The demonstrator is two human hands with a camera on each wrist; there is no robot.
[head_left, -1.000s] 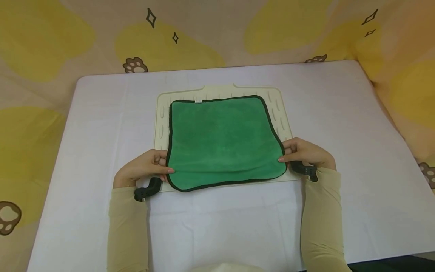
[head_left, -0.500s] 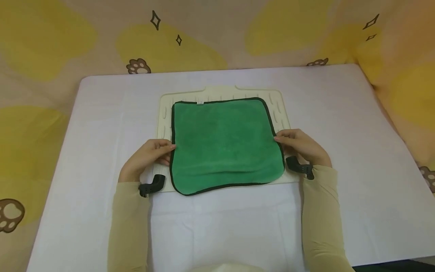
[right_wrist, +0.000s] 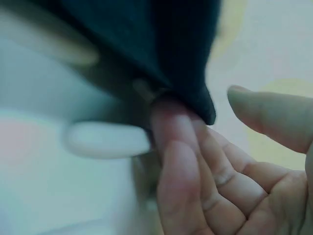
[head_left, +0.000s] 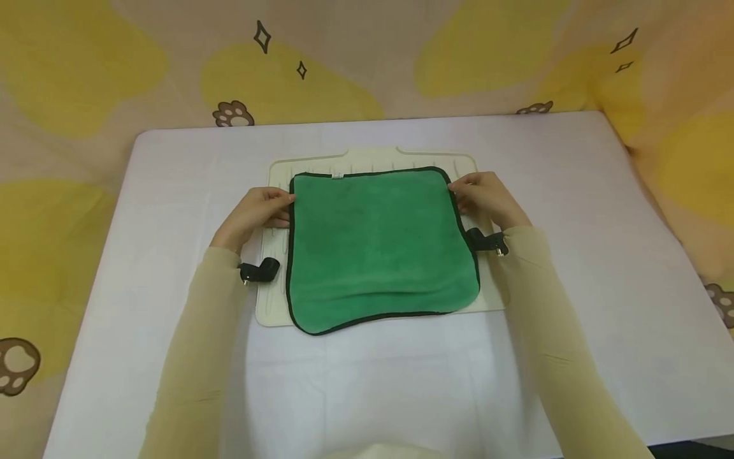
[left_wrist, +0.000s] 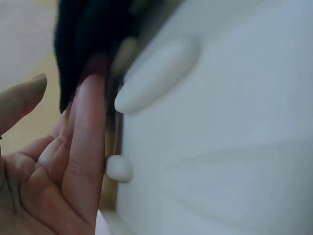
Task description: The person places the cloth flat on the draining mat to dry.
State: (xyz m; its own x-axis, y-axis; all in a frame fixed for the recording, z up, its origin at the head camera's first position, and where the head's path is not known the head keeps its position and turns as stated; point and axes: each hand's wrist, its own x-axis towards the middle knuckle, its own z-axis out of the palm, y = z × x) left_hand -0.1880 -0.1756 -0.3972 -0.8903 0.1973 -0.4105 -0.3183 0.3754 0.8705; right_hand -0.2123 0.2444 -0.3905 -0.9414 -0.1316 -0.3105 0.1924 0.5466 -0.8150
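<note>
A green towel [head_left: 375,248] with dark edging and a small white tag lies spread over a cream ribbed board [head_left: 275,312], slightly rumpled near its front. My left hand [head_left: 255,213] is at the towel's left edge, close to the far corner. On the opposite side my right hand [head_left: 484,194] touches the edge near the far right corner. Both wrist views show fingers reaching under the dark towel edge, beside the board's raised ribs. The left thumb [left_wrist: 24,103] and the right thumb [right_wrist: 269,112] stand apart from the cloth there. Fingertips are partly hidden beneath it.
A white-covered table [head_left: 579,268] carries the board. Behind it hangs a yellow patterned curtain [head_left: 367,57] with paw prints. Black wrist mounts [head_left: 259,270] sit under both sleeved forearms. The board extends past the towel on the left, right and far sides.
Both hands have moved away from the body along the towel's side edges, from near its front corners to near its far corners. The towel's shape stays nearly the same.
</note>
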